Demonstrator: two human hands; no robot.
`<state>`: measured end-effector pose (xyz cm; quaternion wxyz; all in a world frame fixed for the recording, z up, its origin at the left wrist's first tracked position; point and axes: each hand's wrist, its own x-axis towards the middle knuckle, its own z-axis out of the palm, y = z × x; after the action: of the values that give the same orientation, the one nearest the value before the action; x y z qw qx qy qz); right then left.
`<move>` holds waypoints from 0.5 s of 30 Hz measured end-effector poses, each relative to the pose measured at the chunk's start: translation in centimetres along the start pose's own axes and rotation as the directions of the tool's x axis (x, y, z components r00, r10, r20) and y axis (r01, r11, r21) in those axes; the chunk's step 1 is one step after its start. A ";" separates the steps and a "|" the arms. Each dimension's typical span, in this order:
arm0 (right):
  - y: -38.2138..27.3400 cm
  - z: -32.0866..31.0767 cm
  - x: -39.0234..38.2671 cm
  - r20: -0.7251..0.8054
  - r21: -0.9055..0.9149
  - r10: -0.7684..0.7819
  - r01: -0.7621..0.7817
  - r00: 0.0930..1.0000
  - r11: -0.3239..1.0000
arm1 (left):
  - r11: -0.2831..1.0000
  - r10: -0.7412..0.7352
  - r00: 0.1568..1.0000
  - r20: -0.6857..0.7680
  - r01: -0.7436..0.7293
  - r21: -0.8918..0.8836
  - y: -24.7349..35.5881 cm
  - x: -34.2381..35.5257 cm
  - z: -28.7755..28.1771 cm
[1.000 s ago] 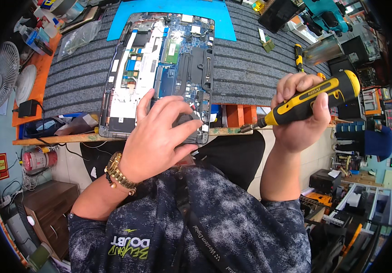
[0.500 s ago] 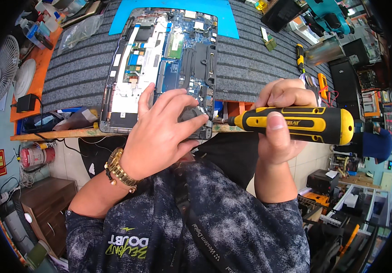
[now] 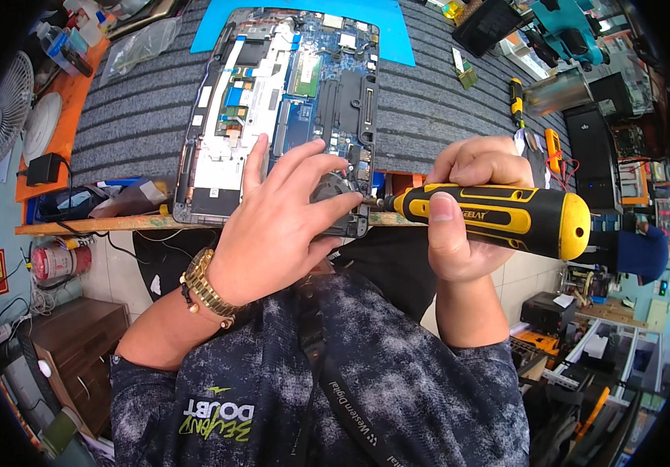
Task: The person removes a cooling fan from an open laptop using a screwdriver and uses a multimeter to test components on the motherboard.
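Note:
An opened laptop base [image 3: 215,156] lies at the table's front edge, its blue circuit board [image 3: 298,124] and green memory module [image 3: 308,75] exposed. My left hand [image 3: 284,194] rests over its near part with fingers spread, index fingertip by the right corner. In my right hand [image 3: 459,233] is a black and yellow electric screwdriver [image 3: 498,218], held nearly level with its bit pointing left. The bit's end is at the laptop's right edge, close to my left index fingertip. Whether it touches a screw is too small to tell.
Under the laptop's far end lies a blue mat [image 3: 397,35] on the grey ribbed table cover [image 3: 420,109]. A second yellow and black screwdriver [image 3: 515,101], a metal cylinder [image 3: 557,92] and a yellow multimeter [image 3: 554,148] sit to the right. A white fan [image 3: 4,117] stands left.
My right hand has brought the electric screwdriver a little left, so its bit is now against or beside the laptop's edge. The left hand stays on the laptop with little change.

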<state>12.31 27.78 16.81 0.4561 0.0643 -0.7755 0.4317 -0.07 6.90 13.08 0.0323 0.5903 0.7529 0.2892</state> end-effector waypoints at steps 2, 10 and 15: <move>-0.2 0.0 0.2 0.050 -0.063 -0.006 0.010 0.999 0.998 | 1.000 -0.001 1.000 0.004 0.001 -0.001 -0.1 0.0 0.0; -0.7 0.1 0.6 0.201 -0.193 -0.005 0.045 0.980 0.980 | 1.000 -0.006 1.000 0.006 0.006 -0.009 -0.3 0.0 0.0; -0.3 0.5 0.4 0.184 -0.153 0.005 0.023 0.983 0.988 | 1.000 -0.006 1.000 0.007 0.006 -0.012 -0.3 -0.1 0.1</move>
<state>11.95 27.36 17.19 0.3881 0.0719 -0.8451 0.3605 -0.31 6.78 12.85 0.0392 0.5889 0.7526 0.2918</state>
